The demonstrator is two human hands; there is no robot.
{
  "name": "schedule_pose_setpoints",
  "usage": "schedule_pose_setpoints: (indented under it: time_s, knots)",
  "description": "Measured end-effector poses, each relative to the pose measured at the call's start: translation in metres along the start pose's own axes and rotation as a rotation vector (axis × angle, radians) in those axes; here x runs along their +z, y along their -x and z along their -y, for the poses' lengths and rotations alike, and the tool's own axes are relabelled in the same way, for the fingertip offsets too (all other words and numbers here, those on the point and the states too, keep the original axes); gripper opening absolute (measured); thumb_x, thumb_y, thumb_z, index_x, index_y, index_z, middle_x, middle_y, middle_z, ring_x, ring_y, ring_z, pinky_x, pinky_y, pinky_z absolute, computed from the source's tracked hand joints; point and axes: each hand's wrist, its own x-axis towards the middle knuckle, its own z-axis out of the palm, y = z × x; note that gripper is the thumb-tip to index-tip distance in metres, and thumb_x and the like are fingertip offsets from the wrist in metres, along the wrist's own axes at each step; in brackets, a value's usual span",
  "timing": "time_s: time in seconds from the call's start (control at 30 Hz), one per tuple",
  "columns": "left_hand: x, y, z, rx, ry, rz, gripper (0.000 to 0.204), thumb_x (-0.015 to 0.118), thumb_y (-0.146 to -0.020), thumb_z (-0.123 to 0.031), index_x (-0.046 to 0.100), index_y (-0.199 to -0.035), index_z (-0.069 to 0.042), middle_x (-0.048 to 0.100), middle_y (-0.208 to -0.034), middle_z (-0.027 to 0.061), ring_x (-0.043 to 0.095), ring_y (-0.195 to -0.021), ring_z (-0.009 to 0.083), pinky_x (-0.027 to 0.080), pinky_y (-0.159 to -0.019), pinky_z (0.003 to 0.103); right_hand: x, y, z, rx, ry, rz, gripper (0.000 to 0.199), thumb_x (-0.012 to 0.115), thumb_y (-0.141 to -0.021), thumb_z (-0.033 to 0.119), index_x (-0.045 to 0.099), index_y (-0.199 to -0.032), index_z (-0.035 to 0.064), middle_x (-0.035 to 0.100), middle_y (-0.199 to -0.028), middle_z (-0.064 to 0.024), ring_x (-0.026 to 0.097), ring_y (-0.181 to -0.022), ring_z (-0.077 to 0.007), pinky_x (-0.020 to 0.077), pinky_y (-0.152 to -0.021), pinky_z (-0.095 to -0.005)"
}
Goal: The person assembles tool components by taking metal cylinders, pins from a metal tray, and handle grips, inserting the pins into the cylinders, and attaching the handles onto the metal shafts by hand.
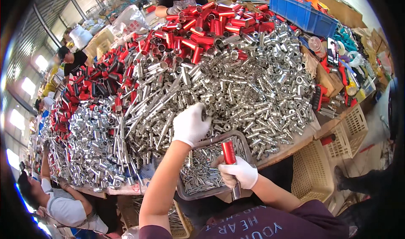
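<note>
Purple shirt (301,223) cropped, right hand (241,174) half-hides red tube (228,153).

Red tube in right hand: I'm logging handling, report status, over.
Right hand closed round red tube, upper end showing. Left hand at silver parts heap, grip unclear. Grey tray near both hands; nothing visibly blocking the tube.
</note>
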Motion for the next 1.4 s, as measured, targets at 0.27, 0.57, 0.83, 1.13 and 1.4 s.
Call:
schedule_pose_setpoints:
  time_s: [0.27,0.57,0.83,1.13,1.4]
  knots:
    - [-0.037,-0.061,0.055,-0.012,-0.091,-0.193,0.015,0.06,-0.086,-0.01,0.071,-0.097,-0.01,0.07,-0.098,0.012,0.067,-0.092,0.0317,0.053,-0.085,0.039,0.002,-0.001,0.002,0.042,0.01,-0.009,0.026,0.053,-0.098,0.013,0.052,-0.12,0.0,0.034,-0.058,0.0054,0.033,-0.044,-0.0072,0.0286,-0.043,-0.0256]
    - [-0.057,-0.029,0.053,0.143,-0.354,0.296,0.037,0.057,-0.076,-0.002,0.071,-0.109,-0.013,0.067,-0.111,0.0125,0.063,-0.107,0.0308,0.051,-0.095,0.04,0.002,-0.001,0.006,0.05,-0.009,-0.05,0.026,0.055,-0.095,0.01,0.053,-0.118,-0.0009,0.037,-0.058,0.0024,0.036,-0.044,-0.0092,0.0322,-0.043,-0.026]
    - [-0.031,-0.03,0.054,0.283,-0.327,0.033,0.028,0.07,-0.082,-0.023,0.07,-0.109,-0.015,0.069,-0.093,0.0106,0.067,-0.09,0.0299,0.054,-0.079,0.04,0.002,-0.002,0.0,0.031,-0.025,-0.022,0.026,0.054,-0.097,0.014,0.052,-0.119,-0.001,0.035,-0.059,0.0047,0.035,-0.044,-0.0075,0.0294,-0.042,-0.0255]
    - [-0.092,0.003,-0.02,-0.066,0.617,0.3,0.017,0.06,-0.094,-0.016,0.067,-0.096,-0.001,0.067,-0.076,0.0074,0.062,-0.065,0.0126,0.051,-0.062,0.029,-0.002,-0.001,0.002,0.035,0.02,-0.015,0.026,0.057,-0.096,0.013,0.054,-0.118,-0.0009,0.04,-0.056,0.0037,0.038,-0.042,-0.0081,0.0302,-0.041,-0.025]
    - [-0.087,0.021,-0.004,-0.001,0.749,0.827,0.024,0.056,-0.097,-0.016,0.064,-0.104,0.005,0.069,-0.084,0.0088,0.067,-0.074,0.0113,0.056,-0.069,0.027,0.012,0.002,0.0,0.091,0.3,0.066,0.03,0.062,-0.091,0.008,0.058,-0.118,-0.0041,0.046,-0.054,0.0019,0.042,-0.044,-0.0069,0.0308,-0.043,-0.0253]
